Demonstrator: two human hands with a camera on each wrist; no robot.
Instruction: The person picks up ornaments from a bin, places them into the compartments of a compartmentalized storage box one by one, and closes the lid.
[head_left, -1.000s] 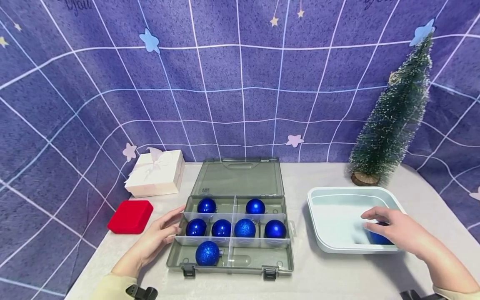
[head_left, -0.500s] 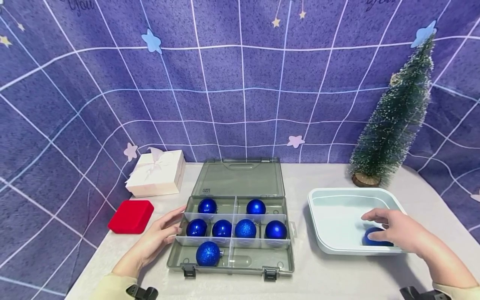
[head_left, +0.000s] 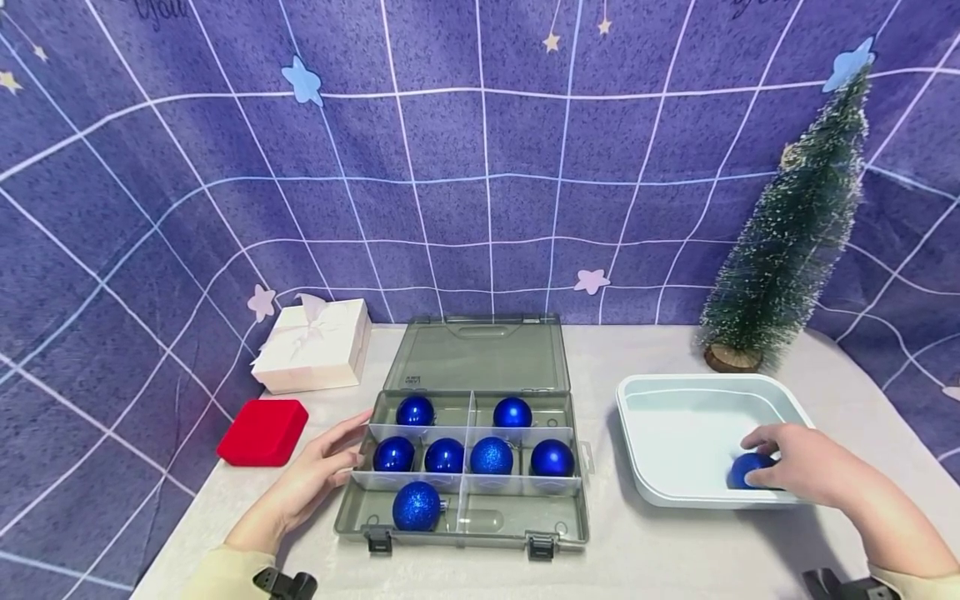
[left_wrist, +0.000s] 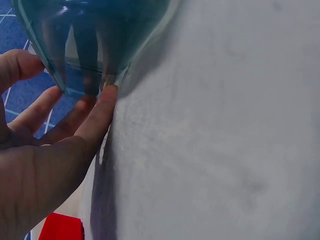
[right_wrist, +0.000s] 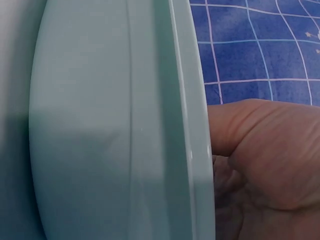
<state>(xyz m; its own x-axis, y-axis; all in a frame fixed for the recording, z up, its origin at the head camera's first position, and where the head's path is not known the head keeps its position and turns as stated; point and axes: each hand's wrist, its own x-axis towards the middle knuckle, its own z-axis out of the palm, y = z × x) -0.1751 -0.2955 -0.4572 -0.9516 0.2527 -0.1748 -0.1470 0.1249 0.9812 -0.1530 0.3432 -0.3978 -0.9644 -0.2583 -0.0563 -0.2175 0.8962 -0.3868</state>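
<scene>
A grey see-through compartment box (head_left: 486, 521) lies with its lid (head_left: 480, 357) folded back. Several blue Christmas baubles, such as the glittery bauble (head_left: 417, 506), sit in its compartments; the front right one holds none. My left hand (head_left: 318, 467) rests against the box's left side, its fingertips touching the wall, as the left wrist view also shows. Over the pale blue tub (head_left: 637, 479), my right hand (head_left: 806, 467) has thumb and fingers curled round a blue bauble (head_left: 744, 471) near the front right corner. In the right wrist view the tub's wall (right_wrist: 85, 125) hides those fingertips.
A white gift box (head_left: 311, 350) with a ribbon and a red case (head_left: 262, 433) are at the left. Behind the tub stands a small artificial Christmas tree (head_left: 787, 225) on a wooden base. A purple gridded cloth (head_left: 450, 208) hangs along the back.
In the tub, the right hand's fingers have closed in around the bauble, which has come further into view to the left. The left hand and the box have stayed put.
</scene>
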